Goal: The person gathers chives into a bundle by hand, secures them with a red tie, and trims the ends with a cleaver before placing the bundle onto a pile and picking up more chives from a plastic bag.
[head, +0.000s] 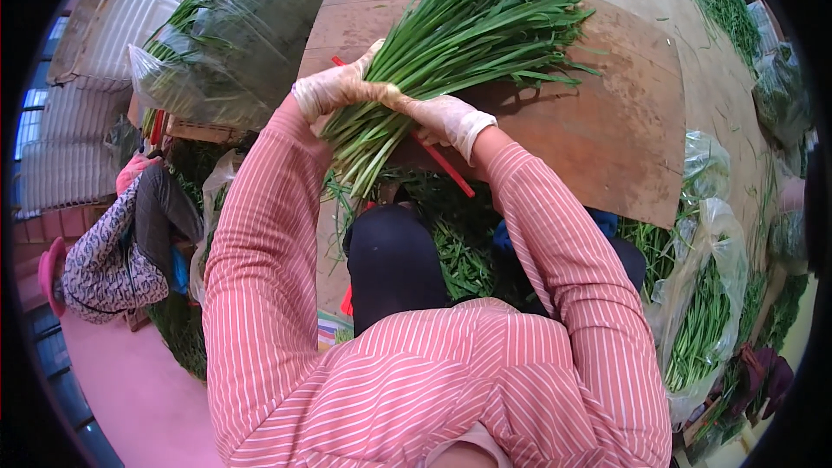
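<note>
A thick bundle of garlic chives lies slantwise over the wooden board, leaf tips pointing away and pale stem ends toward my knees. My left hand, in a whitish glove, grips the bundle from its left side near the stems. From the right, my right hand, gloved too, clasps the same stems, and the thumbs meet on top. A red strip passes beneath the bundle and sticks out on both sides. The fingers under the stems are mostly hidden.
Loose green leaves lie between my knees below the board. A large plastic bag of chives stands at the left, and an open plastic bag of chives at the right. Another person sits low at the far left.
</note>
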A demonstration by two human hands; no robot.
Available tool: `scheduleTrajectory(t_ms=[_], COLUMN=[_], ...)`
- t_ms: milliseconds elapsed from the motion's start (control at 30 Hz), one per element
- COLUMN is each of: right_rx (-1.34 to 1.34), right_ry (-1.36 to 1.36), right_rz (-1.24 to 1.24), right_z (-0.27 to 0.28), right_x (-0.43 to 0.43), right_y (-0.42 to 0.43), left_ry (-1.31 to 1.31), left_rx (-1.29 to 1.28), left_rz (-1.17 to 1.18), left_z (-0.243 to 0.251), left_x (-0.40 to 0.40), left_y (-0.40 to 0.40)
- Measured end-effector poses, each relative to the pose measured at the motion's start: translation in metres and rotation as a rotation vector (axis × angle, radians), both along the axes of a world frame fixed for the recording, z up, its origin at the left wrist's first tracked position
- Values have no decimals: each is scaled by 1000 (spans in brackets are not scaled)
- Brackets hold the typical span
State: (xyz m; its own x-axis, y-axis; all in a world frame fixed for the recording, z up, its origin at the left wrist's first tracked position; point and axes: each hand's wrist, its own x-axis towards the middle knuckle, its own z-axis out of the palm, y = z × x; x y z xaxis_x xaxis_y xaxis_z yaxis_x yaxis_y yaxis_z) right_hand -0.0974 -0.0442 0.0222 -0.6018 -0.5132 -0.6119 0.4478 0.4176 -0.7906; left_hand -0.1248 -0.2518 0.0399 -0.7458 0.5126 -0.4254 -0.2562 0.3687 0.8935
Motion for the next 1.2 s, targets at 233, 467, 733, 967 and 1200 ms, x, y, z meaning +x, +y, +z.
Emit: scheduleTrajectory(t_ms=[233, 467, 733, 967, 1200], right_rx=[127, 120, -70, -195, -95], right_ry=[-20, 1126, 1524, 1378, 1067], right_rz=[128, 686, 556, 346, 253], right_z=[2, 4, -39, -37, -10], right_x=[-8, 42, 35, 10, 30], right_y=[-1, 87, 59, 35, 48], left_ry=[280, 286, 232, 76, 53], left_rx=[-294, -423, -346, -238, -21], left_rz=[86, 128, 123, 155, 81], left_z=[-41, 1, -3, -3, -2], left_x=[28, 38, 37, 42, 75], left_y=[3, 30, 23, 24, 39])
